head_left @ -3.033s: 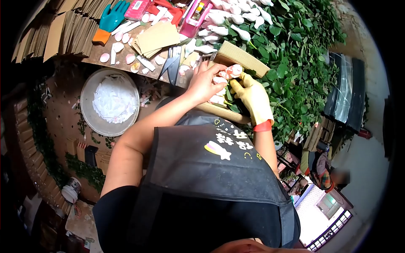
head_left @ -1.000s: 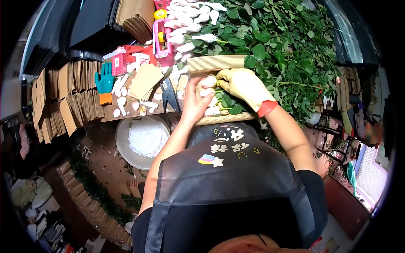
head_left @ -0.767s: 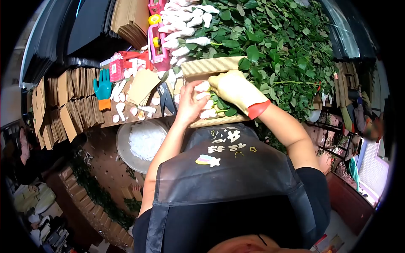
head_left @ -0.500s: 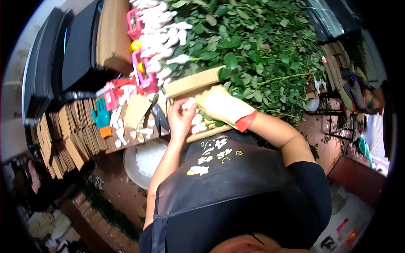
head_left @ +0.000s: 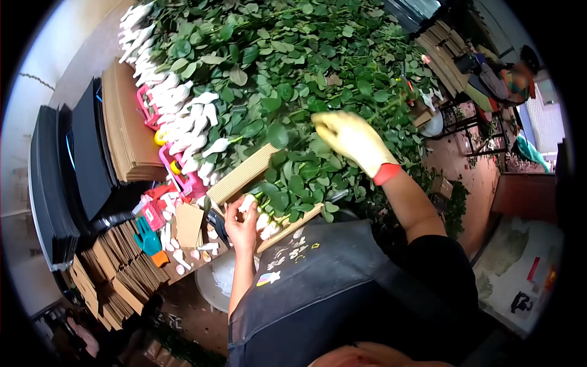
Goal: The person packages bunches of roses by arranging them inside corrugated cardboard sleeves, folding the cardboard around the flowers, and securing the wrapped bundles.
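Note:
My bare left hand is closed around a pale rose head at the left end of a corrugated cardboard wrap. More pale rose heads lie just below it, their leafy stems stretching right between the wrap's two raised sides. My right hand, in a cream glove with a red cuff, is over the large heap of green rose foliage. Its fingers look curled but are smeared, and whatever they may hold cannot be made out.
Roses in white net sleeves line the heap's left edge beside a pink tool. Folded cardboard, a teal glove and loose petals lie left. A round basin stands below the table; tall cardboard sheets rise behind.
My right hand has left the wrap and moved right, over the foliage. My left hand stays at the rose heads. The view has turned, shifting the wrap lower and left.

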{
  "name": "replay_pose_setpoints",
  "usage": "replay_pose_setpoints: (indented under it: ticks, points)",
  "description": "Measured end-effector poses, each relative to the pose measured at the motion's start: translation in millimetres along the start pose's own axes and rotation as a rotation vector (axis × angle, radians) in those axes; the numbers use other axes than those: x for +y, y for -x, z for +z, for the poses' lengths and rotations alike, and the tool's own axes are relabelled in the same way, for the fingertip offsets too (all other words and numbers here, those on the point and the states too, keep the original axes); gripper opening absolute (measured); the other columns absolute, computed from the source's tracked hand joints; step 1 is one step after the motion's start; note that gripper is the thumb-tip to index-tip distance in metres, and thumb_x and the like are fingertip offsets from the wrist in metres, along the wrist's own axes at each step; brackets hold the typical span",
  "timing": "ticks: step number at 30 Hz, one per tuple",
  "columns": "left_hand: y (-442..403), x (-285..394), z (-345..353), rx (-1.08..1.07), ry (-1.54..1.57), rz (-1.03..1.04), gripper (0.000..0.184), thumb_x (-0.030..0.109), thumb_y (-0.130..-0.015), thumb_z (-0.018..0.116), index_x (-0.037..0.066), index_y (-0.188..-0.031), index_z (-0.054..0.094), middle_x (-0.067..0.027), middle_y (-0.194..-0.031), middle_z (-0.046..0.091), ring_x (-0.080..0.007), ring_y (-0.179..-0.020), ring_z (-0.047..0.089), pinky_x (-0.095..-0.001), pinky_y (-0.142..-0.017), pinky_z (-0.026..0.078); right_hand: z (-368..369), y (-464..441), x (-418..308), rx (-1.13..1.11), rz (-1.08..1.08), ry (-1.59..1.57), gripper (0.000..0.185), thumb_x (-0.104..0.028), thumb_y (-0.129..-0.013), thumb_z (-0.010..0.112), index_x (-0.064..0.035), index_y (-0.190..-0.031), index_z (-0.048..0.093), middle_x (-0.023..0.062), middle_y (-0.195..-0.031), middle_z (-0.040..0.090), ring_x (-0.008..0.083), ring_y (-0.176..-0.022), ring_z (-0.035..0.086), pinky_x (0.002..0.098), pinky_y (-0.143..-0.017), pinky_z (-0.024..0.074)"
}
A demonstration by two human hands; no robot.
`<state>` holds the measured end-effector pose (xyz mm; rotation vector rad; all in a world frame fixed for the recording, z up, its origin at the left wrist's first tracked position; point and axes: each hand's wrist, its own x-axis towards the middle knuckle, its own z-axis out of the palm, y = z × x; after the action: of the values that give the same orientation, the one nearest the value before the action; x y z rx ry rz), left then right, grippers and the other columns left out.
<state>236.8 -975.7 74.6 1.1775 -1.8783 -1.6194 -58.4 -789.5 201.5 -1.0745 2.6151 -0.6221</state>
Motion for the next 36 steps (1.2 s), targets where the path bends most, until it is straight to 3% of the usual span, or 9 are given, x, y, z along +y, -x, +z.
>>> replay_pose_setpoints:
  ticks: [2, 6, 10, 13, 16, 19, 20, 23, 36]
  points:
    - [-2, -3, -1, -0.009, 0.012, 0.012, 0.027, 0.008, -0.089, 0.084, 0.002, -0.113, 0.074, -0.0038, -0.104, 0.064, -0.0086, -0.082, 0.058, -0.0240, -0.071, 0.050, 16, -35, 4, 0.252, -0.168, 0.060, 0.027, -0.023, -0.102, 0.061, -0.0077, -0.121, 0.072, 0.0144, -0.117, 0.075, 0.0302, -0.107, 0.071, 0.0441, -0.098, 0.0560]
    - [-2, 1, 0, -0.013, 0.013, 0.009, 0.027, 0.008, -0.088, 0.085, 0.002, -0.112, 0.075, -0.0031, -0.100, 0.067, -0.0089, -0.081, 0.059, -0.0249, -0.072, 0.051, 87, -105, 26, 0.030, -0.284, 0.656, 0.024, -0.019, -0.093, 0.068, -0.0124, -0.114, 0.077, 0.0112, -0.116, 0.076, 0.0269, -0.106, 0.074, 0.0393, -0.091, 0.0573]
    - [-1, 6, -1, 0.001, -0.102, 0.072, 0.028, 0.009, -0.089, 0.084, 0.001, -0.113, 0.075, -0.0030, -0.095, 0.070, -0.0085, -0.083, 0.062, -0.0253, -0.076, 0.053, 63, -128, 25, 0.133, -0.324, 0.366, 0.018, -0.012, -0.083, 0.063, -0.0093, -0.093, 0.077, 0.0191, -0.086, 0.073, 0.0413, -0.087, 0.072, 0.0512, -0.078, 0.0582]
    - [4, 21, 2, 0.003, -0.065, 0.022, 0.028, 0.011, -0.089, 0.085, 0.001, -0.113, 0.074, -0.0051, -0.102, 0.069, -0.0106, -0.089, 0.064, -0.0261, -0.081, 0.053, 8, -109, 3, 0.336, -0.413, -0.109, 0.033, 0.005, -0.075, 0.062, -0.0038, -0.105, 0.071, 0.0182, -0.101, 0.074, 0.0403, -0.098, 0.069, 0.0504, -0.086, 0.0569]
    - [-1, -6, 1, 0.020, -0.120, 0.081, 0.031, 0.016, -0.087, 0.086, 0.005, -0.114, 0.076, -0.0073, -0.105, 0.066, -0.0143, -0.091, 0.061, -0.0291, -0.083, 0.052, -49, -59, -17, 0.423, -0.635, -0.011, 0.048, 0.011, -0.078, 0.064, -0.0002, -0.124, 0.071, 0.0134, -0.133, 0.070, 0.0308, -0.129, 0.063, 0.0440, -0.116, 0.0458]
    - [0, -6, 3, 0.004, -0.036, 0.023, 0.032, 0.017, -0.087, 0.086, 0.005, -0.115, 0.076, -0.0066, -0.106, 0.066, -0.0131, -0.090, 0.061, -0.0288, -0.083, 0.052, -64, -9, -39, 0.158, -0.112, -1.319, 0.065, -0.042, -0.104, 0.060, 0.0023, -0.150, 0.050, 0.0171, -0.146, 0.061, 0.0273, -0.133, 0.060, 0.0426, -0.111, 0.0511]
    - [-11, -53, 4, -0.025, -0.216, 0.294, 0.031, 0.017, -0.086, 0.086, 0.006, -0.113, 0.076, -0.0056, -0.105, 0.064, -0.0140, -0.091, 0.061, -0.0287, -0.085, 0.051, -68, 0, -38, 0.227, -0.232, -1.095, 0.066, -0.045, -0.104, 0.060, 0.0024, -0.149, 0.051, 0.0176, -0.146, 0.061, 0.0269, -0.133, 0.061, 0.0424, -0.110, 0.0514]
    - [3, 9, 3, 0.019, -0.102, 0.063, 0.031, 0.017, -0.088, 0.085, 0.006, -0.115, 0.075, -0.0040, -0.099, 0.062, -0.0145, -0.092, 0.059, -0.0279, -0.087, 0.051, -78, 9, -24, 0.303, -0.284, -1.029, 0.068, -0.046, -0.103, 0.059, 0.0032, -0.149, 0.051, 0.0177, -0.146, 0.061, 0.0265, -0.131, 0.061, 0.0417, -0.110, 0.0515]
    - [-4, -5, 1, 0.077, -0.177, 0.186, 0.031, 0.018, -0.084, 0.088, 0.006, -0.110, 0.077, -0.0173, -0.127, 0.051, -0.0288, -0.108, 0.062, -0.0382, -0.097, 0.053, -73, 36, 9, 0.269, -0.262, -1.023, 0.074, -0.051, -0.103, 0.057, 0.0065, -0.148, 0.051, 0.0181, -0.144, 0.063, 0.0247, -0.126, 0.063, 0.0386, -0.107, 0.0519]
